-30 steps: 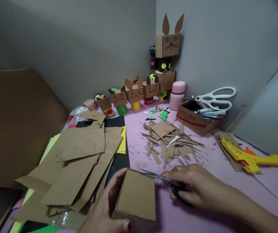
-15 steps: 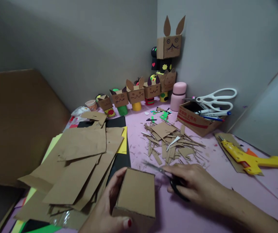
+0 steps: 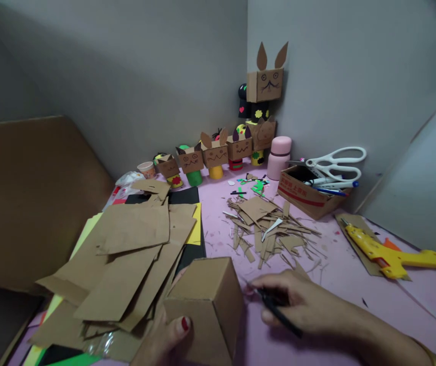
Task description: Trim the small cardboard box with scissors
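Observation:
A small closed cardboard box (image 3: 198, 305) is tilted in my left hand (image 3: 160, 330), whose thumb presses its near face while the other fingers are mostly hidden behind it. To the right of the box, my right hand (image 3: 298, 300) grips black-handled scissors (image 3: 279, 310). Their blades point left toward the box's side edge, and the tips are blurred; whether they touch the box I cannot tell. Beyond my right hand lies a heap of cardboard scraps (image 3: 267, 229). On the left, flat cardboard sheets (image 3: 126, 279) are stacked over coloured paper.
A yellow glue gun (image 3: 389, 251) rests on cardboard at the right. Behind it stand a pen box (image 3: 309, 195) with white scissors (image 3: 336, 162) and a pink bottle (image 3: 279, 160). Cardboard animal figures (image 3: 214, 155) line the wall. A large cardboard panel (image 3: 38, 203) rises at the left.
My left hand has turned the box, so its right side now shows and it sits slightly further left. The scissors have come back closer to the box's side. The view has tilted up slightly.

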Motion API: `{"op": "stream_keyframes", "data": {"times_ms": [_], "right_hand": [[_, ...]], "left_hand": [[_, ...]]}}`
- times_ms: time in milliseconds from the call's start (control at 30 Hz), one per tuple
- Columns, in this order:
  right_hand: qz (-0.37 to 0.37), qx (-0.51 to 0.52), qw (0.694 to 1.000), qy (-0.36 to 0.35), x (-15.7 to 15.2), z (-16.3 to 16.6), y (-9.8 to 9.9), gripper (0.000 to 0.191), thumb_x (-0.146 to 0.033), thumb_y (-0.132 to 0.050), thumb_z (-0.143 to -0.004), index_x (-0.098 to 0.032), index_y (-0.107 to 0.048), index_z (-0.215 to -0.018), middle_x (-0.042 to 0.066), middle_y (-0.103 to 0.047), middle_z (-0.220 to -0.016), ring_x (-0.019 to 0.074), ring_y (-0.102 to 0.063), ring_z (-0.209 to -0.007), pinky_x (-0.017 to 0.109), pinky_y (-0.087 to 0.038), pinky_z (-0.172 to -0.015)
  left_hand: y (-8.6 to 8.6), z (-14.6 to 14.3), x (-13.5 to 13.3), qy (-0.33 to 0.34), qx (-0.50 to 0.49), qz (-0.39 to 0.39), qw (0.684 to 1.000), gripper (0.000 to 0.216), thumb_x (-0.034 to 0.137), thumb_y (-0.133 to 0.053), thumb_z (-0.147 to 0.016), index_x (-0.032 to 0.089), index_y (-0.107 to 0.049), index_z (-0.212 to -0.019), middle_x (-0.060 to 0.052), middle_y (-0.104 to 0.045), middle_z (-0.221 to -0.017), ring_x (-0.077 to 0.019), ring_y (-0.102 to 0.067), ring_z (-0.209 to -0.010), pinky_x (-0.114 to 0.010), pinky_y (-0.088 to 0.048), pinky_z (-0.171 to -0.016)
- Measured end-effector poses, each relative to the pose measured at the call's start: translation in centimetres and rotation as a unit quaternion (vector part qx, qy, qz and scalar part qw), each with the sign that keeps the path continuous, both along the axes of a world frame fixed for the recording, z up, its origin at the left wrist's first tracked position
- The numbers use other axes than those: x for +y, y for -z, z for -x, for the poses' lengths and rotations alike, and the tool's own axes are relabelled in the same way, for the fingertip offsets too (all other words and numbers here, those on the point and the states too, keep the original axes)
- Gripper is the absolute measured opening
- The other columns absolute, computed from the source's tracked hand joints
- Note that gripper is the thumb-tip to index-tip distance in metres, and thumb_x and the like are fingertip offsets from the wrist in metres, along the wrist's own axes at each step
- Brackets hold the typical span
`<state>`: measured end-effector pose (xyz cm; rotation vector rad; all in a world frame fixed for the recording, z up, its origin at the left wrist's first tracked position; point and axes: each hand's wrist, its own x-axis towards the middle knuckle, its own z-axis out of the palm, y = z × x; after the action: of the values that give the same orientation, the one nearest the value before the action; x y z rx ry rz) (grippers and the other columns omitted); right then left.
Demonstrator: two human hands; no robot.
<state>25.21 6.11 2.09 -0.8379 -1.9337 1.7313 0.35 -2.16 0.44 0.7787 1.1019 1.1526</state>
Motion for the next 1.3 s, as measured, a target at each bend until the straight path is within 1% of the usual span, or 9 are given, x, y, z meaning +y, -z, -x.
{"op": "stream_keyframes", "data": {"times_ms": [67, 200, 333, 467, 600, 733, 933, 1100, 1300], "right_hand": [[-0.037, -0.017, 0.999, 0.012, -0.1, 0.2, 0.3, 0.026, -0.029, -0.065, -0.075, -0.016, -0.067, -0.098, -0.004, -0.045, -0.065, 0.0107, -0.038, -0.058, 0.021, -0.032, -0.052], [-0.044, -0.019, 0.996, 0.079, -0.2, 0.7, 1.3, 0.030, -0.031, -0.063, -0.077, -0.016, -0.063, -0.104, -0.004, -0.044, -0.066, 0.0109, -0.037, -0.058, 0.021, -0.034, -0.053], [-0.078, -0.020, 0.995, 0.062, -0.6, 1.0, 1.8, 0.019, -0.025, -0.062, -0.078, -0.018, -0.064, -0.095, -0.005, -0.044, -0.065, 0.0104, -0.037, -0.058, 0.020, -0.035, -0.054], [-0.184, -0.072, 0.978, 0.066, -0.7, 0.8, 1.2, 0.021, -0.026, -0.062, -0.078, -0.018, -0.064, -0.097, -0.004, -0.050, -0.066, 0.0117, -0.042, -0.060, 0.022, -0.035, -0.056], [-0.280, -0.118, 0.950, 0.068, -0.5, 0.4, 0.3, 0.019, -0.026, -0.063, -0.077, -0.019, -0.062, -0.095, 0.000, -0.058, -0.074, 0.0140, -0.049, -0.065, 0.023, -0.036, -0.060], [-0.306, -0.135, 0.941, 0.056, -0.4, 0.2, 0.1, 0.024, -0.028, -0.060, -0.079, -0.020, -0.059, -0.101, 0.002, -0.061, -0.079, 0.0161, -0.052, -0.069, 0.025, -0.037, -0.063], [-0.343, -0.193, 0.916, 0.072, -0.6, 0.1, 0.0, 0.033, -0.029, -0.056, -0.081, -0.023, -0.058, -0.113, 0.003, -0.062, -0.079, 0.0190, -0.055, -0.070, 0.028, -0.036, -0.062], [-0.378, -0.220, 0.895, 0.084, -0.7, 0.0, 0.0, 0.040, -0.027, -0.053, -0.082, -0.022, -0.057, -0.121, 0.007, -0.064, -0.084, 0.0225, -0.058, -0.075, 0.031, -0.037, -0.064], [-0.400, -0.228, 0.884, 0.080, -0.6, -0.2, -0.2, 0.036, -0.026, -0.051, -0.081, -0.021, -0.059, -0.117, 0.007, -0.064, -0.079, 0.0227, -0.058, -0.070, 0.030, -0.036, -0.060]], "left_hand": [[-0.1, -0.2, -0.1, 0.000, -0.031, 0.021, 0.999, 0.082, 0.058, -0.074, -0.056, 0.023, -0.054, -0.127, -0.011, -0.073, -0.107, -0.0377, -0.061, -0.108, -0.047, -0.050, -0.086], [-0.6, -0.5, -0.2, -0.014, -0.046, 0.039, 0.998, 0.075, 0.057, -0.073, -0.058, 0.025, -0.057, -0.124, -0.009, -0.075, -0.102, -0.0348, -0.061, -0.109, -0.043, -0.049, -0.089], [-1.0, -0.6, -0.2, -0.033, -0.061, 0.053, 0.996, 0.065, 0.057, -0.073, -0.058, 0.025, -0.064, -0.115, -0.008, -0.075, -0.102, -0.0345, -0.061, -0.109, -0.042, -0.049, -0.090], [-1.1, -0.6, -0.3, -0.035, -0.055, 0.051, 0.997, 0.071, 0.058, -0.073, -0.057, 0.023, -0.061, -0.118, -0.010, -0.074, -0.103, -0.0358, -0.061, -0.108, -0.044, -0.049, -0.089], [-1.3, -1.0, -0.2, -0.041, -0.031, 0.010, 0.999, 0.087, 0.053, -0.076, -0.054, 0.023, -0.048, -0.131, -0.012, -0.069, -0.113, -0.0378, -0.058, -0.111, -0.047, -0.046, -0.092], [-1.5, -1.6, 0.1, -0.054, 0.011, -0.022, 0.998, 0.101, 0.050, -0.081, -0.048, 0.029, -0.036, -0.136, -0.010, -0.057, -0.132, -0.0376, -0.053, -0.117, -0.044, -0.044, -0.094], [-1.4, -1.5, 0.2, -0.047, 0.009, -0.015, 0.999, 0.105, 0.051, -0.081, -0.046, 0.028, -0.033, -0.136, -0.011, -0.052, -0.136, -0.0403, -0.050, -0.119, -0.046, -0.046, -0.091], [-1.3, -1.5, 0.2, -0.066, 0.031, -0.011, 0.997, 0.104, 0.052, -0.082, -0.043, 0.029, -0.037, -0.135, -0.010, -0.054, -0.135, -0.0415, -0.050, -0.118, -0.046, -0.046, -0.090], [-1.3, -1.5, 0.3, -0.079, 0.069, -0.031, 0.994, 0.099, 0.054, -0.081, -0.043, 0.027, -0.044, -0.130, -0.010, -0.054, -0.134, -0.0403, -0.049, -0.119, -0.045, -0.045, -0.093]]}}
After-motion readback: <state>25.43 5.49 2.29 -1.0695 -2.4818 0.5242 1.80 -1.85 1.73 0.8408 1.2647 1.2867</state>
